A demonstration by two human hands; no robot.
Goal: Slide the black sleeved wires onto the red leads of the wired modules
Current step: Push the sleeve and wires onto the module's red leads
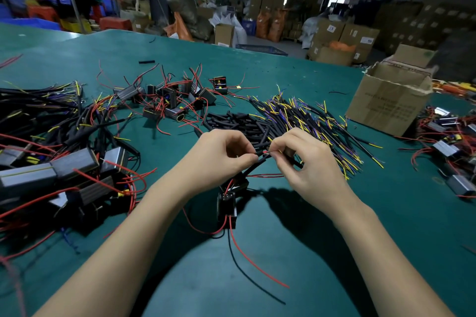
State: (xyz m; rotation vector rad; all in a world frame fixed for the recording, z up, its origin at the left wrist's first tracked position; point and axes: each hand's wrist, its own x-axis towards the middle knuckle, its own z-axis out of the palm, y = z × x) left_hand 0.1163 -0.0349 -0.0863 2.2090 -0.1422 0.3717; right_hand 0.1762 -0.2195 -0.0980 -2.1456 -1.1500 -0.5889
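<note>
A small black wired module (226, 207) hangs below my hands over the green table (322, 252), with red and black leads trailing from it. My left hand (219, 157) pinches a black sleeved wire (257, 159) at its end. My right hand (304, 159) pinches a red lead (265, 152) right at the mouth of that sleeve. The two fingertips nearly meet. Another red lead (265, 175) runs across under my right hand.
A pile of black sleeved wires with yellow and blue tips (304, 121) and short black tubes (231, 121) lies behind my hands. Loose modules (170, 100) sit at centre back, finished assemblies (51, 162) at left, more modules (453, 147) at right. An open cardboard box (391, 98) stands at back right.
</note>
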